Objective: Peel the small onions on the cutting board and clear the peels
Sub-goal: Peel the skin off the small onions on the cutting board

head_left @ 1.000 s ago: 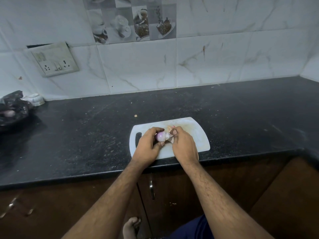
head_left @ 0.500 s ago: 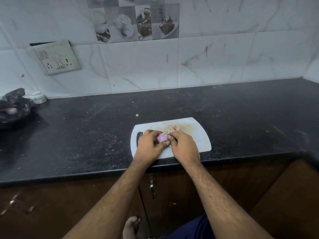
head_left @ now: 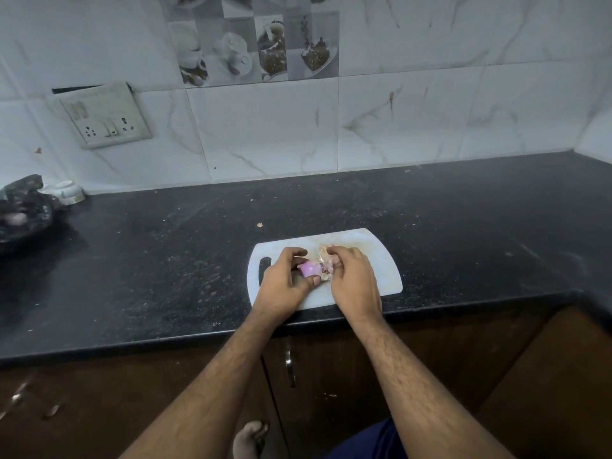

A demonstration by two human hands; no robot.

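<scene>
A white cutting board [head_left: 381,260] lies on the black counter near its front edge. Over the board, my left hand [head_left: 284,286] grips a small purple onion [head_left: 309,268] between thumb and fingers. My right hand [head_left: 352,279] pinches a loose papery peel [head_left: 326,265] that hangs off the onion's right end. More pale peel lies on the board just behind my right fingers; the hands hide most of it.
The black counter [head_left: 463,233] runs to the tiled wall and a corner at right. A black plastic bag [head_left: 23,210] holding an onion sits at far left beside a small white cup [head_left: 68,190]. A crumb [head_left: 260,224] lies behind the board.
My hands have parted slightly. The right hand has pulled the peel away to the right, exposing more of the onion's purple surface.
</scene>
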